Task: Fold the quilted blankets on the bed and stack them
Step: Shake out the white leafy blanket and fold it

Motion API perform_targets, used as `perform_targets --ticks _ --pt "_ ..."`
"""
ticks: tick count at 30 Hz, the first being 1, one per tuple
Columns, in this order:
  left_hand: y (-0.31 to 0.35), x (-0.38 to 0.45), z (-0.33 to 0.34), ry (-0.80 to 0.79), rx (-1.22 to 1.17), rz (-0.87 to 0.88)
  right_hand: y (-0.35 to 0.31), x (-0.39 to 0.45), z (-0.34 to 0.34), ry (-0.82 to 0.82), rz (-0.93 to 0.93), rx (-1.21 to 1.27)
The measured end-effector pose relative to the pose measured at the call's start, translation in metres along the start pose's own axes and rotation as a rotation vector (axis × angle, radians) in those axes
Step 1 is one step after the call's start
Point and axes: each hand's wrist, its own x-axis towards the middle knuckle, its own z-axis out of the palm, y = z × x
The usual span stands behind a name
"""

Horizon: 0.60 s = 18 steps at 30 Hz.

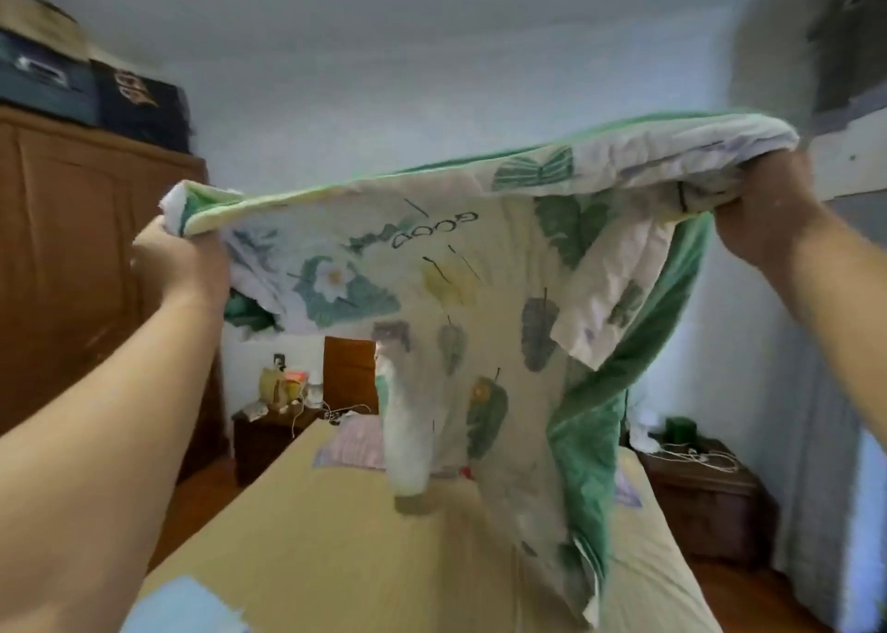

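Observation:
A quilted blanket (480, 296), white with green leaves and flowers and a green underside, hangs in the air above the bed (336, 536). My left hand (187, 267) grips its upper left corner. My right hand (763, 210) grips the upper right edge, held higher. The top edge stretches between both hands and the rest droops down toward the yellow sheet, its lower tip near the front right of the bed. The blanket is blurred with motion. A light blue cloth (182, 603) shows at the bed's near left corner.
A brown wardrobe (72, 272) with dark boxes (96, 90) on top stands at the left. Dark nightstands (269, 435) (701, 493) with small items flank the wooden headboard (348, 373). A pinkish pillow (355, 440) lies at the head of the bed. A curtain (825, 440) hangs at right.

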Motion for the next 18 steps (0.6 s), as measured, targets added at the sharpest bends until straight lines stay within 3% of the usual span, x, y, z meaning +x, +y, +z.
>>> perform_targets --ticks 2,5,6,8,10,12,13,14,16,17,18 --pt "-0.028 -0.055 -0.051 -0.045 0.086 0.028 0.021 -0.023 -0.042 -0.056 0.095 -0.053" --pt "-0.085 -0.123 -0.137 -0.305 0.591 0.068 0.058 -0.127 -0.118 -0.185 0.321 -0.295" --pt "-0.101 -0.142 -0.165 -0.435 0.814 0.089 0.066 -0.164 -0.145 -0.35 0.379 -0.491" --pt "-0.123 -0.181 -0.216 -0.697 1.237 0.1 0.095 -0.23 -0.2 -0.765 0.48 -1.144" --pt "-0.126 -0.223 -0.255 -0.933 1.4 0.087 0.13 -0.273 -0.265 -0.97 0.55 -1.65" --pt "-0.122 -0.269 -0.277 -1.139 1.533 0.125 0.154 -0.31 -0.33 -0.895 0.536 -1.827" --pt "-0.124 -0.288 -0.284 -1.176 1.55 0.202 0.157 -0.317 -0.36 -0.811 0.615 -1.851" --pt "-0.125 -0.306 -0.292 -1.201 1.546 0.247 0.169 -0.327 -0.39 -0.624 0.691 -1.78" --pt "-0.136 -0.336 -0.313 -1.273 1.533 0.243 0.207 -0.379 -0.444 -0.444 0.706 -1.872" --pt "-0.152 -0.347 -0.328 -1.328 1.585 0.227 0.212 -0.404 -0.454 -0.384 0.824 -1.826" --pt "-0.176 -0.356 -0.347 -1.377 1.588 0.212 0.207 -0.425 -0.468 -0.461 0.783 -1.945"
